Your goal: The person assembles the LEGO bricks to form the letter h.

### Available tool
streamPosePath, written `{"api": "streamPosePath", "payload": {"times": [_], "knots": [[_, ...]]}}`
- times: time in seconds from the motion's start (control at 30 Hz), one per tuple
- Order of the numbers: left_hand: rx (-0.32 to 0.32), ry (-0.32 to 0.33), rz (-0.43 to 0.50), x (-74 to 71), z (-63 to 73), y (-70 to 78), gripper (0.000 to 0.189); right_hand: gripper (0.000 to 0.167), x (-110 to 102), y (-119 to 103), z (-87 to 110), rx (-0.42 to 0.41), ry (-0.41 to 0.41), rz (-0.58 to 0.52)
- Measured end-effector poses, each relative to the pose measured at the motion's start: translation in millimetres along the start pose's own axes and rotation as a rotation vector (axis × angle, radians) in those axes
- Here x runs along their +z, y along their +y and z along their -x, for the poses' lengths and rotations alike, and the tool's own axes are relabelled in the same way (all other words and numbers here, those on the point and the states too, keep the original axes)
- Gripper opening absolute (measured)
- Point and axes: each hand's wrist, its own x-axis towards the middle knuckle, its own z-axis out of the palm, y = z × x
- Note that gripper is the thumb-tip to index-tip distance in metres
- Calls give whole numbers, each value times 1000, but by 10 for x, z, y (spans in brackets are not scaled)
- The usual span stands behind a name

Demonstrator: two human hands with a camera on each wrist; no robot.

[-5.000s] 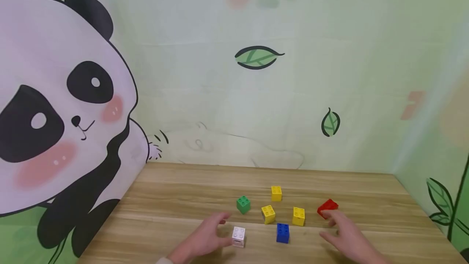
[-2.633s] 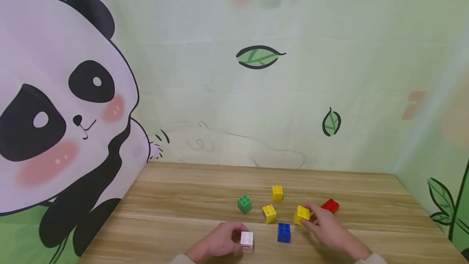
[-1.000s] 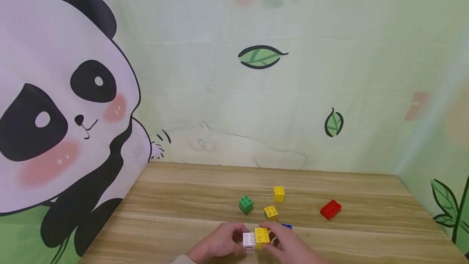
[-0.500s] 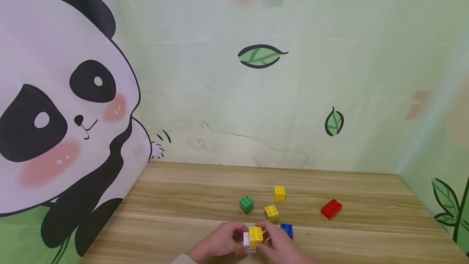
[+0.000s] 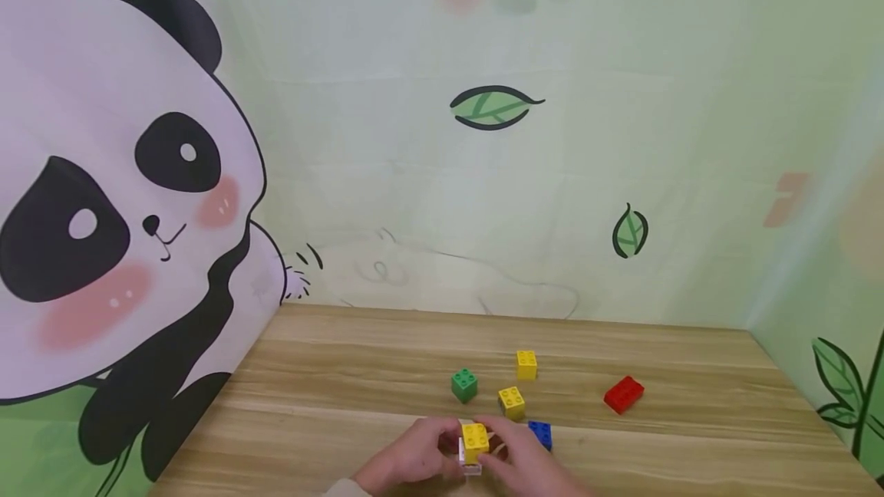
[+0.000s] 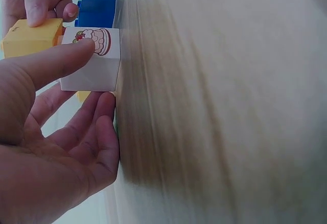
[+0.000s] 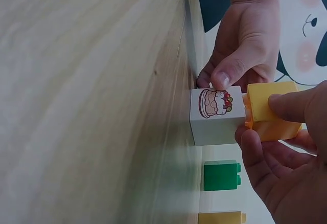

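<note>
My left hand (image 5: pixel 413 452) pinches a white toy building brick (image 6: pixel 94 73) that stands on the wooden table; a cake picture shows on one side. Directly over it, my right hand (image 5: pixel 528 460) grips a yellow brick (image 5: pixel 475 442) between thumb and fingers. In the right wrist view the yellow brick's underside sits right at the white brick's studs, slightly out of line with it. From the head view the yellow brick covers most of the white one. Just beyond the right hand is a blue brick (image 5: pixel 541 434), partly hidden by it.
Farther back on the table (image 5: pixel 331 374) are a green brick (image 5: pixel 464 386), a yellow brick (image 5: pixel 512 403) and another yellow brick (image 5: pixel 526 364). A longer red brick (image 5: pixel 624 394) lies to the right. A panda-printed backdrop (image 5: pixel 387 175) rises behind the table.
My right hand has left the red brick, picked up the yellow brick and carried it left over the white one. My left hand has taken hold of the white brick, shifting it slightly right.
</note>
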Motion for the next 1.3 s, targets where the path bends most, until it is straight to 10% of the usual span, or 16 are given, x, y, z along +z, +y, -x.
{"api": "streamPosePath", "payload": {"times": [1.3], "knots": [[104, 8, 32, -14, 9, -44, 22, 53, -19, -80, -53, -19, -10, 127]]}}
